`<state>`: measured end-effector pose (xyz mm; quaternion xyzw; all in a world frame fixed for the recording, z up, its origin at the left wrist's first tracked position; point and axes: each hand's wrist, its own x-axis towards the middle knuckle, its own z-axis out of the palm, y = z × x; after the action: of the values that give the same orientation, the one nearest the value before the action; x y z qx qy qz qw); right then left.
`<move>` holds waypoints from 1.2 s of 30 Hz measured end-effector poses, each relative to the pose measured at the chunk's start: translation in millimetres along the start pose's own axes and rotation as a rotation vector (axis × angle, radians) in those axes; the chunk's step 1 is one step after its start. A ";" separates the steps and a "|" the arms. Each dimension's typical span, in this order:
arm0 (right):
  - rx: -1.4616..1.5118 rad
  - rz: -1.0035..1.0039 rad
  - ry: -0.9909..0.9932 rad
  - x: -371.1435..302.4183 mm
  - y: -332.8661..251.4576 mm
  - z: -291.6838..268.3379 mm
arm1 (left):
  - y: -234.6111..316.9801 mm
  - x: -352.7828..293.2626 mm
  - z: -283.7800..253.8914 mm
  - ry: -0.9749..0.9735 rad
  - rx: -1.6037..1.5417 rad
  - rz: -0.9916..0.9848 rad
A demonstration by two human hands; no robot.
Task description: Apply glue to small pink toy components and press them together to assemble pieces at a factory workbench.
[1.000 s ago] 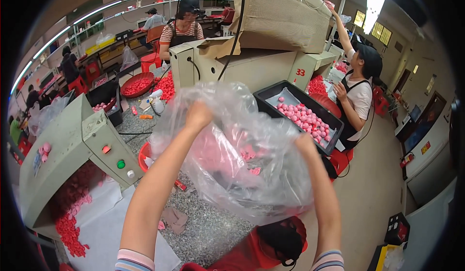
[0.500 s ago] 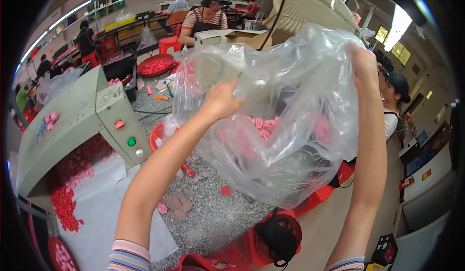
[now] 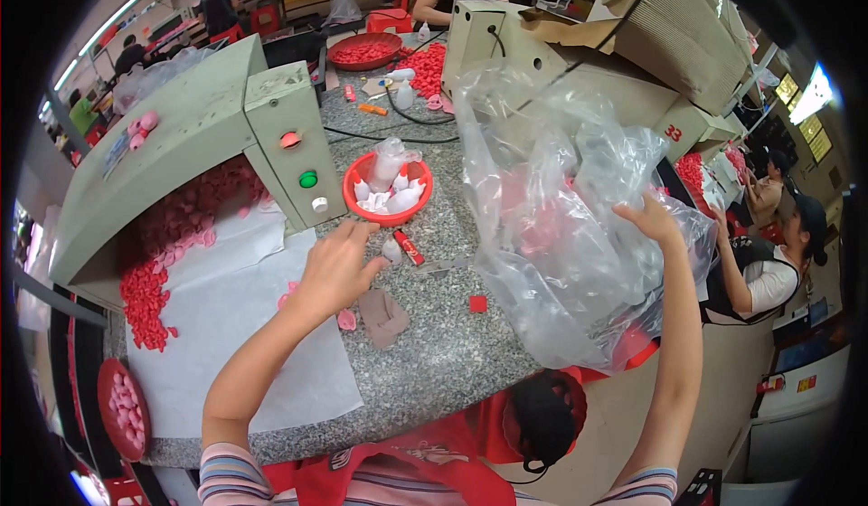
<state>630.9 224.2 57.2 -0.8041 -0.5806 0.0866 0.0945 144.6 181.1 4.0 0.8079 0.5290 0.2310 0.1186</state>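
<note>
My left hand (image 3: 336, 269) hovers over the stone tabletop (image 3: 425, 334), fingers apart and holding nothing. Just beyond it stands a red plastic basket (image 3: 387, 217) with white squeeze bottles inside. A small bottle (image 3: 391, 251) and a red tube (image 3: 409, 247) lie close to its fingertips. On the right, my right hand (image 3: 647, 220) touches a large transparent plastic bag (image 3: 561, 262), its fingers spread. The bag stands crumpled at the table's right side, and pink pieces show blurred through its film.
A grey-green machine (image 3: 212, 131) with buttons stands at left, pink and red pieces (image 3: 145, 302) spilling onto white paper (image 3: 240, 343). A second machine (image 3: 506, 49) and cardboard (image 3: 669, 36) rise behind the bag. A black bag (image 3: 542, 416) lies by the front edge. Co-workers sit around.
The bag, held up and spread by both hands before, has come down onto the table's right side. My left hand has left it and moved leftward; my right hand has lowered and loosened.
</note>
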 end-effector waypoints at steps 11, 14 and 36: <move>0.093 0.105 0.904 -233.1 16.3 26.9 | -43.4 9.1 100.4 0.175 -0.178 0.025; 0.018 0.407 0.773 -304.1 54.1 76.8 | -52.3 7.8 76.0 0.170 -0.286 0.004; 0.043 -0.229 -0.368 -163.6 -137.9 74.2 | -133.2 -105.6 -33.6 0.197 0.187 -0.387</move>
<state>435.0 115.1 25.0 -0.7011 -0.6738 0.2330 0.0131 -14.0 138.2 -51.2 0.6727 0.7020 0.2314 0.0330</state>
